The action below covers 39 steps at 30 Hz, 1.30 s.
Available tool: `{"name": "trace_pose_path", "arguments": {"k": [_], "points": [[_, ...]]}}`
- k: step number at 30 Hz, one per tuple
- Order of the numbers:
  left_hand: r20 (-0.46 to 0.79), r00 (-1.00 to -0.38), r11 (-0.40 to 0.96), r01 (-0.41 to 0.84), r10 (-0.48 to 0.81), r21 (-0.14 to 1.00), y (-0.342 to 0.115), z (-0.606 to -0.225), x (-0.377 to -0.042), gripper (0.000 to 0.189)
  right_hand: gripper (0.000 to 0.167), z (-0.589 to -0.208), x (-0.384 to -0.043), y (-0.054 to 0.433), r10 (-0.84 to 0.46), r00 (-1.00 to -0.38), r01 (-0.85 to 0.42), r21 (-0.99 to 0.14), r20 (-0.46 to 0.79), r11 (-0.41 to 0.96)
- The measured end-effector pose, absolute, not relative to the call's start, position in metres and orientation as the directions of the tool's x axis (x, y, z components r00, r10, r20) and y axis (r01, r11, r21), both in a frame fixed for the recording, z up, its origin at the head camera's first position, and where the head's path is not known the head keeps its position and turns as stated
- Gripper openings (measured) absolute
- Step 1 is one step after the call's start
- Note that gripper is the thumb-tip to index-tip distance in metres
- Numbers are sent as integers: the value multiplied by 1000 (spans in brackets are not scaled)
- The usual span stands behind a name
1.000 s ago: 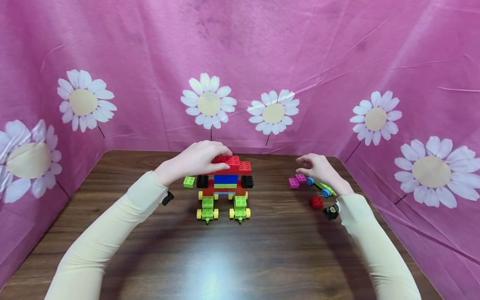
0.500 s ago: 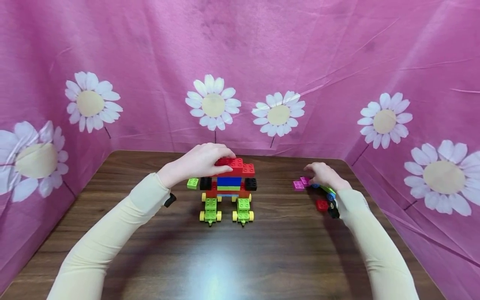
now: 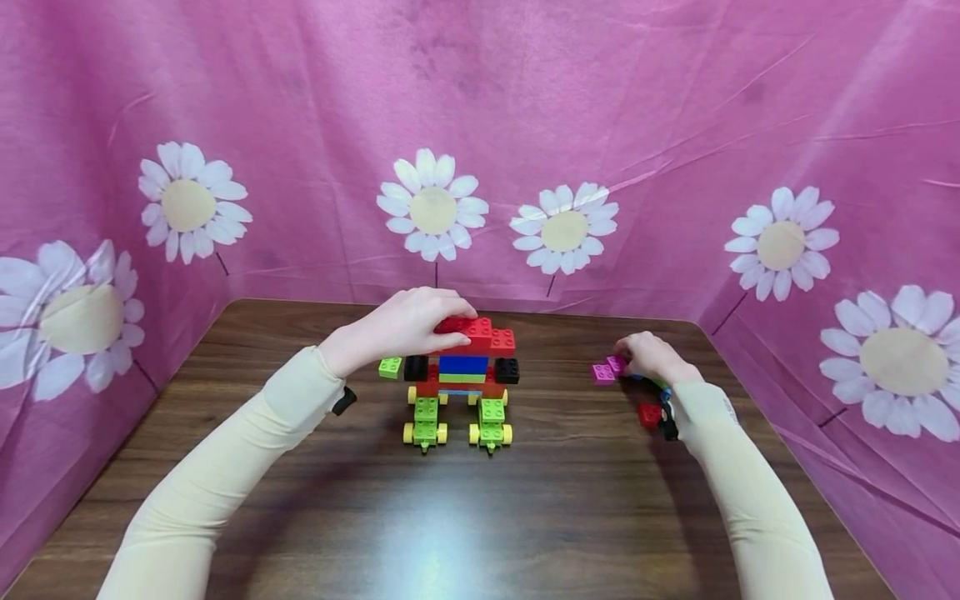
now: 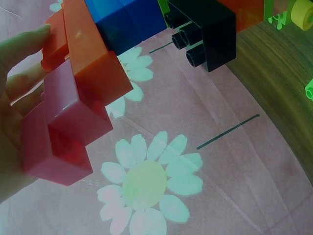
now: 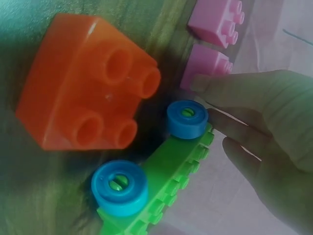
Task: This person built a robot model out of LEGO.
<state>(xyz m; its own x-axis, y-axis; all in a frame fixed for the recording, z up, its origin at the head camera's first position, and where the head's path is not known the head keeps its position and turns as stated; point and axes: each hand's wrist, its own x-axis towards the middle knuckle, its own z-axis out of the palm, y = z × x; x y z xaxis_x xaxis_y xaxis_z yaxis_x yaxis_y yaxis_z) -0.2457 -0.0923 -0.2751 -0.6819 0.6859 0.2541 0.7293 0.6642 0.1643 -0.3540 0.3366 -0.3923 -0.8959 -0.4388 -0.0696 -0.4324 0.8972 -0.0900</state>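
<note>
My left hand (image 3: 405, 323) grips the red bricks (image 3: 482, 329) at the top of a standing toy brick figure, thumb in front and fingers over the top. Below them the figure has a blue brick (image 3: 463, 365), black side bricks (image 3: 507, 372) and lime wheeled bases (image 3: 491, 417) with yellow wheels. Over at the right, my right hand (image 3: 654, 357) pinches the nearer of two magenta bricks (image 5: 208, 63), its thumb against that brick's side. Close under the hand lies a lime wheeled base with blue wheels (image 5: 120, 188), mostly hidden in the head view.
A loose red brick (image 3: 649, 415) lies by the right wrist, close to that wrist's black camera (image 3: 667, 421). A lime brick (image 3: 390, 367) is left of the figure. Pink cloth (image 3: 480, 100) with daisies hangs around the wooden table (image 3: 570, 500).
My right hand has come down from above the wheeled base to the magenta bricks, its fingers closing. The left hand keeps its grip on the figure. The head view has swung slightly left.
</note>
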Motion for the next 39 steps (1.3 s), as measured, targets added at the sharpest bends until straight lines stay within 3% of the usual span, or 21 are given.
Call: {"name": "trace_pose_path", "arguments": {"k": [15,22,32,39], "points": [[234,-696,674,717,678,180,-92,-272,-244,37,33,-351,-339,321,-509,-857,-508,28,77,861],[228,-693,672,720,684,171,-90,-273,-245,39,30,-325,-322,294,-588,-790,-591,38,173,806],[218,-688,670,725,692,162,-80,-274,-247,38,34,-299,-300,258,-649,-718,-678,-41,252,734],[169,-724,707,690,669,155,-72,-273,-247,44,32,-284,-286,236,-716,-632,-759,-52,296,649]]}}
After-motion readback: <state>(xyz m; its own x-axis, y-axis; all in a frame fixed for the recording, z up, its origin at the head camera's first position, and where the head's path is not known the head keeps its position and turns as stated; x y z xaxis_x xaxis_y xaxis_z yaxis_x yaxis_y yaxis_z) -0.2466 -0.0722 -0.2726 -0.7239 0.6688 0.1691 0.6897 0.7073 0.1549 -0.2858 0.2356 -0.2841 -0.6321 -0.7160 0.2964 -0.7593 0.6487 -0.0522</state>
